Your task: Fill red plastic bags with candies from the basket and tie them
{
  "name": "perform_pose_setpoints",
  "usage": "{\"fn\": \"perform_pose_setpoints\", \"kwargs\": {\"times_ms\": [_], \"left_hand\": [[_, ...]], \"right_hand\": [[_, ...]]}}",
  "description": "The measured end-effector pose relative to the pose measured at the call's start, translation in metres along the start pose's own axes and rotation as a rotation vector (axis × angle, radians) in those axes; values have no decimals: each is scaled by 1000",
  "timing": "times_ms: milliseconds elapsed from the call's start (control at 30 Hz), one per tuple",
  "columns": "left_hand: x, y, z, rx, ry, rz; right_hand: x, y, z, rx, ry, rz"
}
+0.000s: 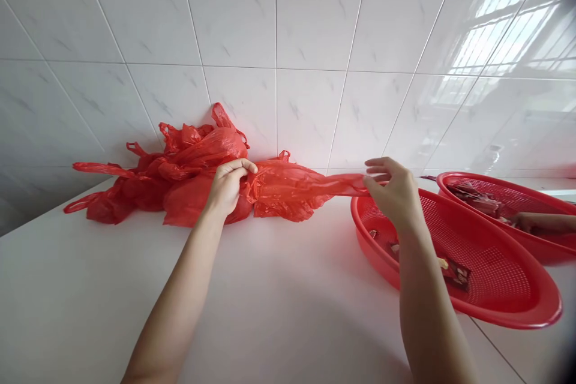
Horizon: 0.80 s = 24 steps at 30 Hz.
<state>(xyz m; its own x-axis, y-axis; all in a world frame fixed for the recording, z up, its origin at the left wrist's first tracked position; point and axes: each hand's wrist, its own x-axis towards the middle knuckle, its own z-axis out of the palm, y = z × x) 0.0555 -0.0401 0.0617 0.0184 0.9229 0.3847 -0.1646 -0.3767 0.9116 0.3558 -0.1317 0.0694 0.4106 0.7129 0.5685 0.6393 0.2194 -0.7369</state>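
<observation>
A heap of red plastic bags lies on the white counter against the tiled wall. My left hand is closed on the body of one red bag at the heap's right side. My right hand pinches that bag's handle end between thumb and forefinger, its other fingers raised. The bag is stretched out flat between the two hands, just above the counter.
Two red perforated plastic baskets stand at the right; the nearer basket holds a few small wrapped packets, the farther basket holds more packets. Another person's hand rests in the farther basket. The white tiled wall is close behind.
</observation>
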Motion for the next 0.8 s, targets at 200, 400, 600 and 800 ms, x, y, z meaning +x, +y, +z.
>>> {"fn": "perform_pose_setpoints", "kwargs": {"times_ms": [200, 400, 600, 800], "left_hand": [[-13, -3, 24, -112, -103, -175], [-20, -8, 29, -21, -300, -185], [-10, -13, 14, 125, -301, -71], [-6, -27, 2, 515, -501, 31]], "right_hand": [[-31, -43, 22, 216, -425, -317], [-43, -29, 69, -215, -921, -379], [-36, 2, 79, -560, -1052, -224], [-37, -2, 74, -687, -1001, -123]]}}
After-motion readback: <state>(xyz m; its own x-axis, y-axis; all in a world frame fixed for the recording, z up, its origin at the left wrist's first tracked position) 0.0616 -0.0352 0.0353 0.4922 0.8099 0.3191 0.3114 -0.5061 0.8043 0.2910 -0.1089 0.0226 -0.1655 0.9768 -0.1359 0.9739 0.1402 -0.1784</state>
